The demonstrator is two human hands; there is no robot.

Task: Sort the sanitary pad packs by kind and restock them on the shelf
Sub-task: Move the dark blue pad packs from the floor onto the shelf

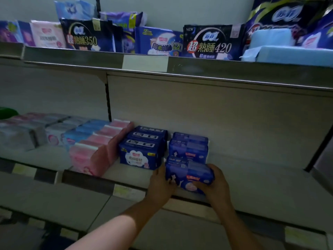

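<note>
A dark blue pad pack sits at the front of the middle shelf. My left hand grips its left end and my right hand grips its right end. Right behind it stands a row of matching blue packs. To the left is another row of dark blue packs with a white cloud label, then a row of pink packs. Light blue and pale grey packs fill the shelf further left.
The upper shelf holds upright large packs: black night packs, blue ones, pink ones, and light blue packs at the right. A lower shelf edge carries yellow price tags.
</note>
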